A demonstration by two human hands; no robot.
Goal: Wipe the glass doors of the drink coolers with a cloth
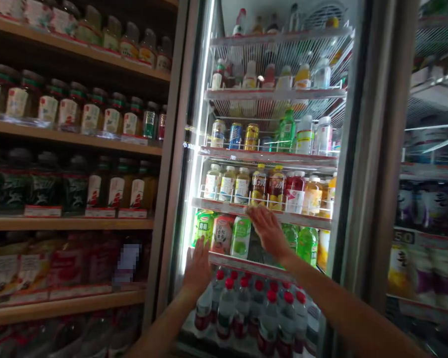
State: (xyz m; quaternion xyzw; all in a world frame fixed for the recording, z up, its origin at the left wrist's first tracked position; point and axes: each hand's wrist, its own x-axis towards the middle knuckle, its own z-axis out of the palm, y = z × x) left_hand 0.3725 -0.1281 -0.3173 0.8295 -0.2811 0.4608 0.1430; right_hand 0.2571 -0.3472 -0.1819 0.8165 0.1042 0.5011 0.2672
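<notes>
Both my hands reach toward a lit drinks fridge, and neither holds anything that I can see. My left hand point(198, 268) is open with fingers stretched upward, in front of the fridge's lower left side, nearest to a green drink carton point(203, 224). My right hand point(269, 231) is also open, its fingers pointing up and left in front of the shelf edge. Left of it stand a light green bottle point(241, 236) and a reddish drink carton point(223, 233). Green bottles point(307, 244) stand to its right. Whether either hand touches the fridge cannot be told.
Red-capped water bottles point(242, 303) crowd the fridge bottom. Upper racks hold cans point(235, 136) and several bottles point(259, 183). Wooden shelves point(70, 134) with bottles stand at left. A metal frame point(386, 149) divides this fridge from another at right.
</notes>
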